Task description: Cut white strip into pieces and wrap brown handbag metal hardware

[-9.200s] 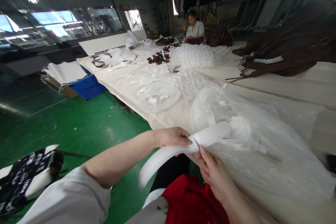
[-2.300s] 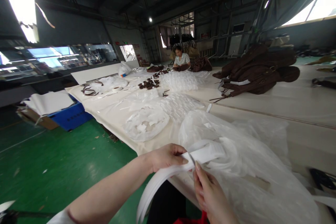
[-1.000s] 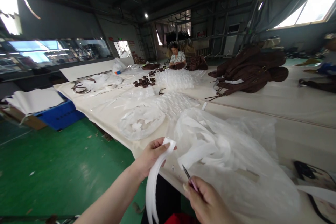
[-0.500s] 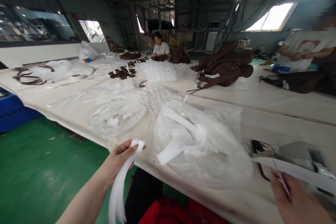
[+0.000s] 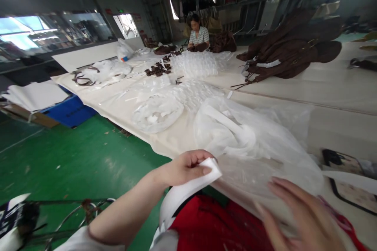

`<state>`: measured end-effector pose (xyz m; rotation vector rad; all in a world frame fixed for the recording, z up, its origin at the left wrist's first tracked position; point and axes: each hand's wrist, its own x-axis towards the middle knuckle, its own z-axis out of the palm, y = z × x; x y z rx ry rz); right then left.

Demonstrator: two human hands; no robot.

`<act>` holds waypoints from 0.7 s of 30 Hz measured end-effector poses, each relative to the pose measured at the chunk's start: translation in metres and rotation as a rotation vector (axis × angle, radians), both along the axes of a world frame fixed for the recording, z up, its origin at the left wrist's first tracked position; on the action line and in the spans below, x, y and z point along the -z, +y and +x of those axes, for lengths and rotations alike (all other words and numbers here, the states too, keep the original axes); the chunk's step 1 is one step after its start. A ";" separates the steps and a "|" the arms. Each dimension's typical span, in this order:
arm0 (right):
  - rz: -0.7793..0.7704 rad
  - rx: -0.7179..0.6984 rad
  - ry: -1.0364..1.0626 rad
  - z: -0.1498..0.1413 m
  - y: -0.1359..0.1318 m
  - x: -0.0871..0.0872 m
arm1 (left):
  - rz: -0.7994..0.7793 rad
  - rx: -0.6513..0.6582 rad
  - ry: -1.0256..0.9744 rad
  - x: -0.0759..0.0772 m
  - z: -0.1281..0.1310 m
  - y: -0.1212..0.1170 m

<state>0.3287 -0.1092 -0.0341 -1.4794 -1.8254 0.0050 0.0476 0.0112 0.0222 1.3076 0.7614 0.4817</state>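
My left hand [image 5: 185, 167] pinches the end of a white foam strip [image 5: 188, 190] that curves down toward my lap, over a red cloth [image 5: 218, 225]. My right hand [image 5: 297, 213] is blurred at the lower right, fingers spread and empty, just in front of a clear plastic bag [image 5: 253, 145] stuffed with white strip material at the table's near edge.
A long cream-covered table [image 5: 338, 94] carries heaps of clear plastic and bubble wrap [image 5: 194, 64], small brown pieces [image 5: 156, 70] and a pile of brown bags [image 5: 291, 47]. A person [image 5: 198, 36] sits at the far end. A blue crate [image 5: 69, 111] stands on the green floor.
The strip has been cut through; my left hand kept the loose piece and drew it toward me. My right hand, which held small scissors a second ago, is now spread and empty.
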 end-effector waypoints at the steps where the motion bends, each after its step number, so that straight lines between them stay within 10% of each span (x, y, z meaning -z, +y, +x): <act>1: 0.057 -0.111 -0.080 -0.026 0.003 -0.010 | -0.016 0.063 -0.014 0.002 0.006 -0.002; 5: 0.083 -0.369 -0.246 -0.084 0.016 -0.019 | -0.170 0.200 -0.007 0.013 0.024 -0.009; 15: -0.185 -0.429 0.002 -0.077 0.022 -0.009 | -0.867 0.255 -0.052 0.032 0.017 -0.011; 21: -0.572 -0.248 0.435 -0.077 0.014 -0.011 | -0.624 0.327 0.039 0.048 -0.003 -0.027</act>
